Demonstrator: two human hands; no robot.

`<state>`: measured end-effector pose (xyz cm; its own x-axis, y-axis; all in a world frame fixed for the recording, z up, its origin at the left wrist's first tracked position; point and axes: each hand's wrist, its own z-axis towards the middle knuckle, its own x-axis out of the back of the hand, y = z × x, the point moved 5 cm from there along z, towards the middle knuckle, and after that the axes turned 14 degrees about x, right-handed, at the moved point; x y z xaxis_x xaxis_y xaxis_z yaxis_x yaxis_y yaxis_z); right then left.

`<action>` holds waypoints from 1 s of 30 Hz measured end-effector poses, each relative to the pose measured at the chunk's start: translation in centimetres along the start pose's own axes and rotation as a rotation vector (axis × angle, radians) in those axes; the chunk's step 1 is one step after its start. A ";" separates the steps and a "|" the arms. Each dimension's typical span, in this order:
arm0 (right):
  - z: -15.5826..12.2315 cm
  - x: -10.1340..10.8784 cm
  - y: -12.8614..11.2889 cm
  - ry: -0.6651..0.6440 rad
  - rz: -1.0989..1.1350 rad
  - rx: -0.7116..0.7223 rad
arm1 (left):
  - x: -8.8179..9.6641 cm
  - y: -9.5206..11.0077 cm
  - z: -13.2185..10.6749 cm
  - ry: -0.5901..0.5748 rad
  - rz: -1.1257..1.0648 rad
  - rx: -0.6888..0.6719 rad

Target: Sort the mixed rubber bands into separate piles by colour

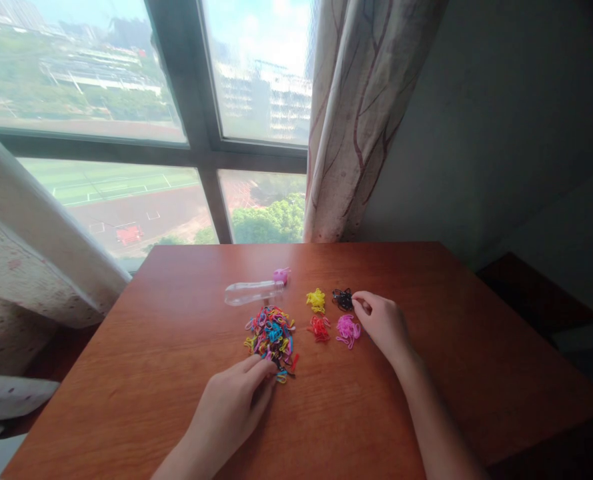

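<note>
From my remote seat I watched a window behind a brown table, with a patterned curtain hanging at its right. The left hand lay at the near edge of the multicoloured heap of bands, fingertips hidden; I could not tell whether they gripped anything. The right hand was at the black pile, thumb and forefinger narrow, though I could not tell whether they had closed on a band. Just beyond the heap I saw a clear bottle on its side. The pink pile, yellow pile and red pile sat near the black one. A purplish-pink cap lay by the bottle's right end.
</note>
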<state>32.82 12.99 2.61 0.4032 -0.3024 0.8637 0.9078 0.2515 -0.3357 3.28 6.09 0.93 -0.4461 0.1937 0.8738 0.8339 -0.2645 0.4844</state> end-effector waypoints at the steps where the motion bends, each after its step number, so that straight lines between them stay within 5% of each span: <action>1: -0.3 0.0 -0.5 0.003 0.010 0.002 | 0.1 0.0 0.0 0.006 -0.005 -0.001; 16: -6.9 -3.0 -11.6 -0.073 0.327 0.099 | 0.0 -0.3 0.0 -0.005 -0.033 0.032; 30: -8.5 -4.2 -12.9 -0.105 0.318 0.117 | 0.9 0.9 0.7 -0.005 -0.114 0.022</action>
<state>20.39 3.24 0.09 0.6439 -0.0973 0.7589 0.7168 0.4235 -0.5539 3.85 6.66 2.10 -0.5368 0.2257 0.8129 0.7849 -0.2198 0.5793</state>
